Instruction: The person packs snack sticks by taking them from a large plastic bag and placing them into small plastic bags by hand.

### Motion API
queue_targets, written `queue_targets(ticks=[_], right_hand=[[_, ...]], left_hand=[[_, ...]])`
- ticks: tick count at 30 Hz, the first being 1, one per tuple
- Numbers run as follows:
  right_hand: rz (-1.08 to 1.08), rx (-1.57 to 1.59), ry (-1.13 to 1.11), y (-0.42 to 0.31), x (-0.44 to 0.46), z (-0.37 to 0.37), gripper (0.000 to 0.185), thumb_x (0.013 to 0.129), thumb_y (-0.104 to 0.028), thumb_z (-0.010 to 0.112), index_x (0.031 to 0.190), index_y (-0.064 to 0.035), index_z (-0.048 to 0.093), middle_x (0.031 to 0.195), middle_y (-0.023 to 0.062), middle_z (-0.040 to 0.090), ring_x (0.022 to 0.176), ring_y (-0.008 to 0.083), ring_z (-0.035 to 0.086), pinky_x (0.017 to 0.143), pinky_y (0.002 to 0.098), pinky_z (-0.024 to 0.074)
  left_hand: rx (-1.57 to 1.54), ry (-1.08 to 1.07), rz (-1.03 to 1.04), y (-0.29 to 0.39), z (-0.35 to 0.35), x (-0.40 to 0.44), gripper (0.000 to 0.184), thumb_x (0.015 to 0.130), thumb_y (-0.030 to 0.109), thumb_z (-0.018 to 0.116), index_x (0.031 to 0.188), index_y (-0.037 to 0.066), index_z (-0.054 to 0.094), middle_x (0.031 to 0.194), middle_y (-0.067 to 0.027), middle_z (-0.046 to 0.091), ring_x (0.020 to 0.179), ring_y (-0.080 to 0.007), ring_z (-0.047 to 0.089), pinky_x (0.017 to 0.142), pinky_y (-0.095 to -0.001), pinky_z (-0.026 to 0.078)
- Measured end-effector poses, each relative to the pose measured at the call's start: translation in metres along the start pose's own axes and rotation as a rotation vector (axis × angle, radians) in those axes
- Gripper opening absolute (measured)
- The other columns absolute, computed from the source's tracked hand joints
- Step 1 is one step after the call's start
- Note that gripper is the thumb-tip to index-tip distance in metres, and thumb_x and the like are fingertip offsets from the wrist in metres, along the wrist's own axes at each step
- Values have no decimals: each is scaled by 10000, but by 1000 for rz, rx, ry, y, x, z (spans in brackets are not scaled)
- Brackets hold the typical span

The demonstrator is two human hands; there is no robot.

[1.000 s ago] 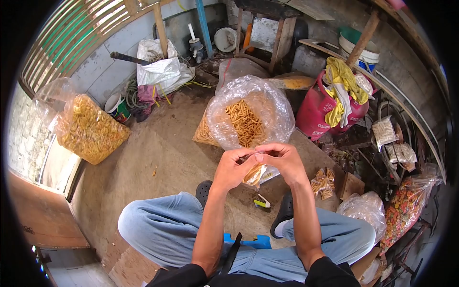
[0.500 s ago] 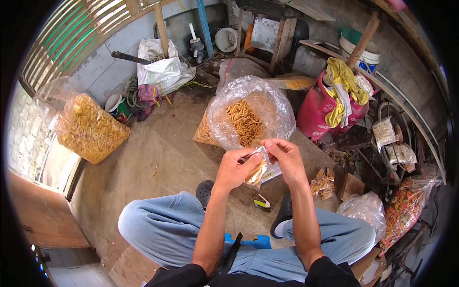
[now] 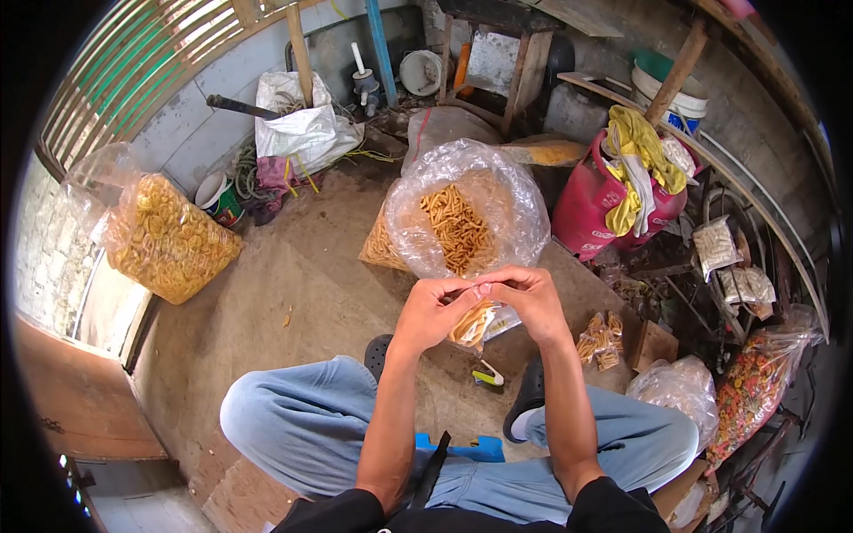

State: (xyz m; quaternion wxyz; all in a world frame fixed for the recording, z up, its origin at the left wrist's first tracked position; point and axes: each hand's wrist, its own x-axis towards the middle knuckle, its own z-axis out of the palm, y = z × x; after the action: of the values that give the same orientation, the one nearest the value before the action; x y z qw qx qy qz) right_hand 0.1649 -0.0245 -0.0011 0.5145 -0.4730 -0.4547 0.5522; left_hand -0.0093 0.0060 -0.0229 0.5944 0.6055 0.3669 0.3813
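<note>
A small clear packet of snacks [image 3: 472,323] is pinched at its top between the left hand [image 3: 436,313] and the right hand [image 3: 524,302], fingertips meeting. Just beyond it stands a large open plastic bag [image 3: 522,209] of brown snacks; a green stapler [image 3: 488,377] lies nearer the person, on the floor [image 3: 293,266].

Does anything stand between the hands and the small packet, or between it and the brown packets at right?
Nothing visible separates the left hand or right hand from the small packet. Toward the brown packets, the right wrist is in the way.
</note>
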Motion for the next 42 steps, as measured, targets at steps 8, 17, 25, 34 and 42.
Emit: queue_targets(ticks=[8, 17, 25, 34, 42], right_hand=[[-393, -397, -21, -4, 0, 3, 190, 797, 38, 657, 965, -38, 703, 870, 64, 659, 749, 137, 612, 673, 269, 484], [-687, -692, -53, -7, 2, 4, 292, 707, 85, 652, 955, -64, 693, 907, 78, 636, 873, 263, 595, 757, 338, 480], [-819, -710, -31, -2, 5, 4, 225, 708, -41, 732, 931, -62, 713, 949, 67, 660, 868, 269, 597, 761, 347, 492], [-928, -797, 43, 2, 7, 6, 197, 696, -22, 741, 884, -76, 725, 932, 51, 691, 847, 236, 604, 750, 328, 484], [-965, -896, 65, 0, 7, 3, 185, 672, -46, 749, 852, -74, 714, 940, 45, 684, 856, 245, 602, 747, 337, 489]], left_hand=[[-211, 61, -114, 10, 2, -3, 194, 878, 105, 635, 983, -52, 683, 838, -45, 677, 718, -54, 582, 632, -203, 480], [-274, 106, -74, 0, 2, -3, 183, 891, 46, 592, 1014, -66, 666, 861, -60, 677, 743, -68, 598, 653, -212, 495], [-273, 143, -79, 5, 0, -3, 178, 891, 34, 583, 1011, -68, 665, 898, -85, 682, 790, -105, 629, 705, -235, 516], [-376, 77, -211, 3, -11, -4, 223, 889, 142, 627, 1051, -3, 676, 906, -42, 688, 785, -91, 629, 707, -236, 503], [-473, 47, -247, 1, -9, -3, 253, 880, 178, 649, 1067, 10, 674, 933, -36, 691, 812, -90, 628, 708, -233, 494]])
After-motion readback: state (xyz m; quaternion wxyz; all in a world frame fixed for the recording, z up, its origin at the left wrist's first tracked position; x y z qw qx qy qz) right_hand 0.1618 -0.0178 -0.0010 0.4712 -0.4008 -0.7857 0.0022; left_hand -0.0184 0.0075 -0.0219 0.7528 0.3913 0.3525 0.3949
